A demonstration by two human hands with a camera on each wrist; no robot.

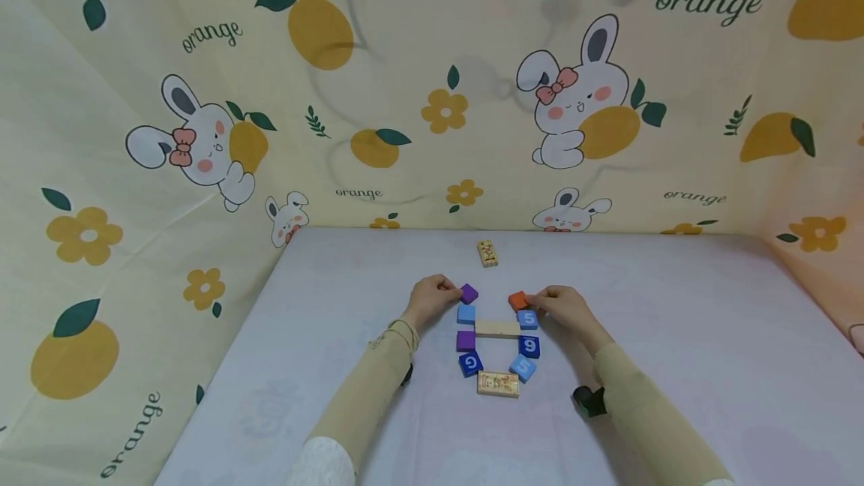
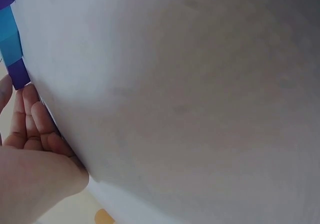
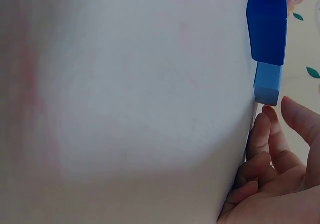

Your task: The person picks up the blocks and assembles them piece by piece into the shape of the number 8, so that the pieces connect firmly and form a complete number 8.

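In the head view my left hand [image 1: 432,300] pinches a small purple block [image 1: 469,293] at the upper left end of a ring of blocks. The left wrist view shows thumb and fingers around this purple block [image 2: 19,74]. Opposite, my right hand [image 1: 565,313] holds the edge of an orange block [image 1: 517,301] at its fingertips. This orange block does not show in the right wrist view, where the fingers lie just beyond a light blue block [image 3: 267,83]. Below the hands, a plain wooden strip [image 1: 497,329] spans between the two side columns.
The left column has a light blue block [image 1: 466,313], a purple block [image 1: 466,340] and a dark blue block [image 1: 470,364]. Numbered blue blocks [image 1: 529,346] form the right one. A patterned wooden tile [image 1: 498,384] lies in front, another tile [image 1: 487,253] behind.
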